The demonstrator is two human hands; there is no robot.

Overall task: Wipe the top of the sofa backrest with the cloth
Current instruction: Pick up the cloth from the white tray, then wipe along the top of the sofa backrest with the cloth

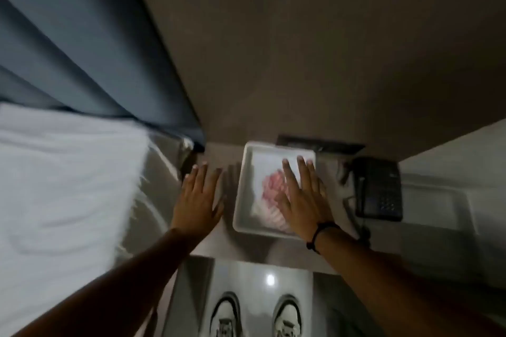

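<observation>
A folded white cloth with a pink patch [269,194] lies inside a shallow white tray [241,194] on a small bedside surface. My right hand [304,197] hovers flat over the right part of the tray, fingers spread, partly covering the cloth; it holds nothing. My left hand [198,200] is spread open just left of the tray, also holding nothing. A dark band circles my right wrist. No sofa backrest is recognisable in this blurred view.
A bed with white sheets [63,186] and a dark blue headboard [90,44] fills the left. A black desk telephone [379,190] sits right of the tray. A brown wall [315,49] rises behind. My two white shoes [257,314] stand on glossy floor below.
</observation>
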